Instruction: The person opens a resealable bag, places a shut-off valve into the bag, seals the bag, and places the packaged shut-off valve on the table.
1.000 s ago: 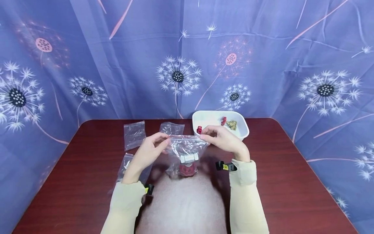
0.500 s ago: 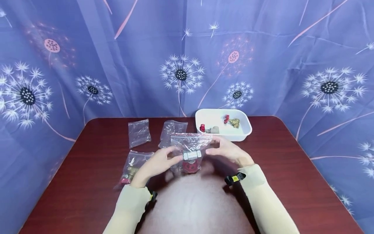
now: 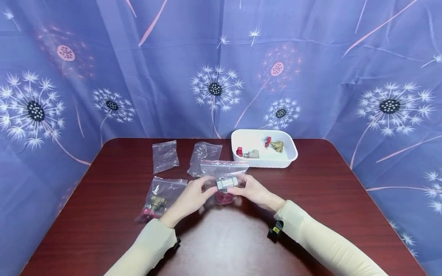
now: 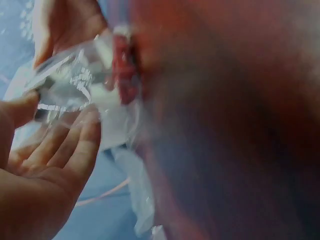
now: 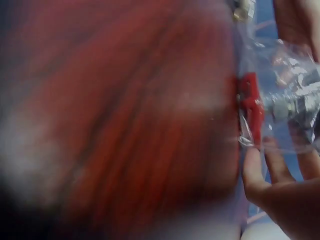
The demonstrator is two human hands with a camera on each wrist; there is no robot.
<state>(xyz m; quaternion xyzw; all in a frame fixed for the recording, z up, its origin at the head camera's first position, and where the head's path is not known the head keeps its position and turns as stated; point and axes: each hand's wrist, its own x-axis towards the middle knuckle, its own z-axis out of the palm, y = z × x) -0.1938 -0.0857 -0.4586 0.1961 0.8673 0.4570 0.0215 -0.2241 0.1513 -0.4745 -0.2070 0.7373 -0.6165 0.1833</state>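
A clear zip bag [image 3: 224, 168] stands at the middle of the table, its red-lined top edge facing away from the body. Inside it is a silver valve [image 3: 227, 183] with a red handwheel [image 3: 225, 198] pointing down toward the tabletop. My left hand [image 3: 193, 195] grips the valve's left end through the plastic, thumb in front and fingers behind. On the other side my right hand [image 3: 255, 193] holds its right end in the same way. The left wrist view shows the left hand [image 4: 55, 175] around the bag; in the right wrist view the handwheel [image 5: 253, 107] shows through the film.
Behind the hands, a white tray [image 3: 291, 159] holds a brass valve [image 3: 277, 146] and a grey-bodied valve [image 3: 253, 154], both with red handwheels. Two flat zip bags [image 3: 165, 157] lie at the back left. Left of my forearm lies a bag with a brass valve [image 3: 157, 202] inside.
Both hands have come down from the bag's top edge to the valve inside, first the left, then the right. The bag's top now leans farther back.
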